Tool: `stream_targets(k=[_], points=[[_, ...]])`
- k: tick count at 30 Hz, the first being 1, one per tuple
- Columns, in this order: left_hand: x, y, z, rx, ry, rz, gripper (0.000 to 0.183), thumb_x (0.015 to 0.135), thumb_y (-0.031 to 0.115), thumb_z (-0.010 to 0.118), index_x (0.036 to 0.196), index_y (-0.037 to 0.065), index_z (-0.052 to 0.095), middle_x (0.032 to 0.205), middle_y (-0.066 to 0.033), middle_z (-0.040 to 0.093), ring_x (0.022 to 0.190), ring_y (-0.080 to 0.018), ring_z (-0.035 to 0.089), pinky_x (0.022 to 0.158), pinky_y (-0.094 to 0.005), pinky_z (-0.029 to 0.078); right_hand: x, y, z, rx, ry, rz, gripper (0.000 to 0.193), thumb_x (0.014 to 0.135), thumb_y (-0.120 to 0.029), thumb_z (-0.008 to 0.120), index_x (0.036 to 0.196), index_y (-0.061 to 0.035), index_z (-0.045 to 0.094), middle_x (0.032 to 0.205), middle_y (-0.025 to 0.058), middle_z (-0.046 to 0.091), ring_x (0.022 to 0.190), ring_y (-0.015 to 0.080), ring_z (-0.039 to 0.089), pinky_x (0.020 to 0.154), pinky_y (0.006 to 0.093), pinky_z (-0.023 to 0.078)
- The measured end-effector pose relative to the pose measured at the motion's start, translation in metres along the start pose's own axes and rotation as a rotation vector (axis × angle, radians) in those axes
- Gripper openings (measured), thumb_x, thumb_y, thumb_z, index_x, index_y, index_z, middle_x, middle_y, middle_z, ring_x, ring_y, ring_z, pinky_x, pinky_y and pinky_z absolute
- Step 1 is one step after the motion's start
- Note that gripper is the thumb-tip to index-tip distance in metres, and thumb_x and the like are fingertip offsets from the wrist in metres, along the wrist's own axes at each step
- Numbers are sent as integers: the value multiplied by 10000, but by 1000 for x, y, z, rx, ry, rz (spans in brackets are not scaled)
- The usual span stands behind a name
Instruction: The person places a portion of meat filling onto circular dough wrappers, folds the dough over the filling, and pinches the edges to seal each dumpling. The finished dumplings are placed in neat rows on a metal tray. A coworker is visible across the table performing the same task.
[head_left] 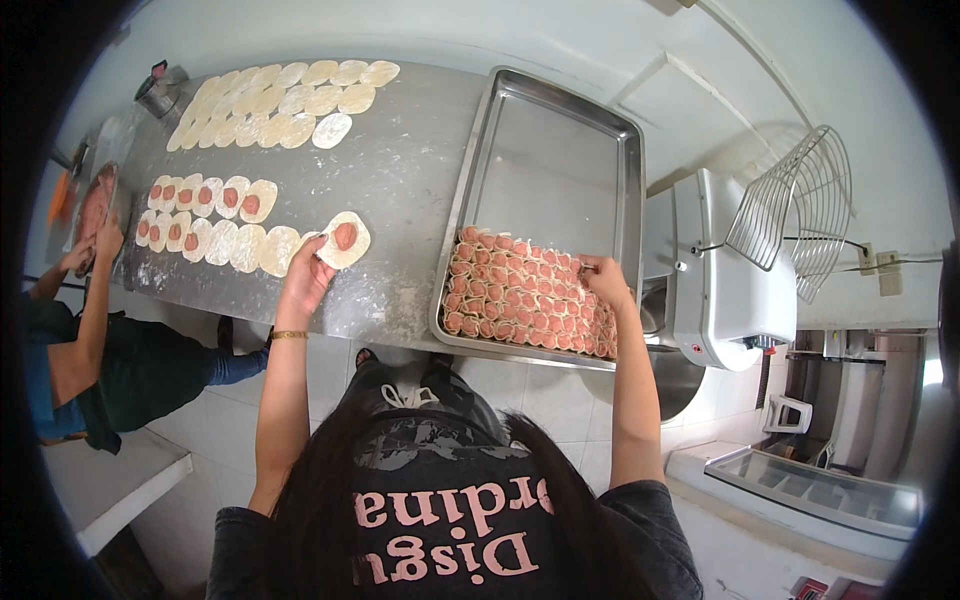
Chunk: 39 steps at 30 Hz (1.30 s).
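My left hand (309, 272) is closed on the edge of a round dumpling wrapper (352, 258) with a lump of pink meat filling in its middle, held just over the grey table. At the tray, my right hand (606, 280) has its fingers pinched at the right end of the far row of open-topped meat dumplings (520, 295); whether a dumpling is between the fingertips is hidden. Packed rows of these dumplings fill the near part of the metal tray (560, 100). Left of my left hand lie two rows of wrappers (223, 243), some topped with meat and some bare.
More bare wrappers (265, 100) lie in overlapping rows at the table's far left. A co-worker (95, 350) at the left reaches into a bowl of pink meat (97, 205). A metal cup (157, 95) stands by the far left corner. Right of the tray is a white machine (735, 270) with a wire guard.
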<state>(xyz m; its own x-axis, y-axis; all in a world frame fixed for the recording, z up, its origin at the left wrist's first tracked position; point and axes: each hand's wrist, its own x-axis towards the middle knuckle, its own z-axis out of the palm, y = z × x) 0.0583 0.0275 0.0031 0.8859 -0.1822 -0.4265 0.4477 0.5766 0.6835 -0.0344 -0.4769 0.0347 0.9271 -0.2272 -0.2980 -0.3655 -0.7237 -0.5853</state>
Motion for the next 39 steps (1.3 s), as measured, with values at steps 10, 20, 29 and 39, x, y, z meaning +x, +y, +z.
stream_targets(k=[10, 20, 29, 39], points=[[-6, -8, -6, -62, -42, -64, 208, 897, 106, 514, 1077, 2, 521, 1103, -97, 596, 1004, -187, 605, 878, -306, 516, 9, 16, 7, 136, -70, 80, 408, 768, 13, 454, 1147, 49, 601, 675, 56, 578, 590, 125, 533, 561, 284, 453], [-18, -4, 11, -74, -220, -181, 223, 913, 132, 491, 1100, 17, 533, 1112, -91, 621, 993, -175, 622, 815, -291, 534, 2, -74, 59, 434, 355, -54, 345, 870, -113, 569, 1204, -28, 553, 1062, 121, 638, 933, 177, 624, 762, 292, 514], [-34, 11, 27, -24, -275, -195, 318, 913, 117, 474, 1200, -17, 467, 1237, -147, 549, 1144, -232, 544, 960, -363, 472, -48, -225, 204, 1310, -364, -79, 364, 919, -318, 564, 1165, -50, 577, 999, -2, 602, 892, 76, 534, 730, 247, 456], [-28, -5, 17, 338, -153, -84, 254, 889, 87, 493, 1134, 20, 497, 1063, -85, 580, 988, -196, 584, 873, -327, 498, -32, -224, 267, 1151, 105, -7, 166, 818, -144, 589, 858, 10, 639, 726, 110, 632, 636, 180, 595, 600, 335, 475]])
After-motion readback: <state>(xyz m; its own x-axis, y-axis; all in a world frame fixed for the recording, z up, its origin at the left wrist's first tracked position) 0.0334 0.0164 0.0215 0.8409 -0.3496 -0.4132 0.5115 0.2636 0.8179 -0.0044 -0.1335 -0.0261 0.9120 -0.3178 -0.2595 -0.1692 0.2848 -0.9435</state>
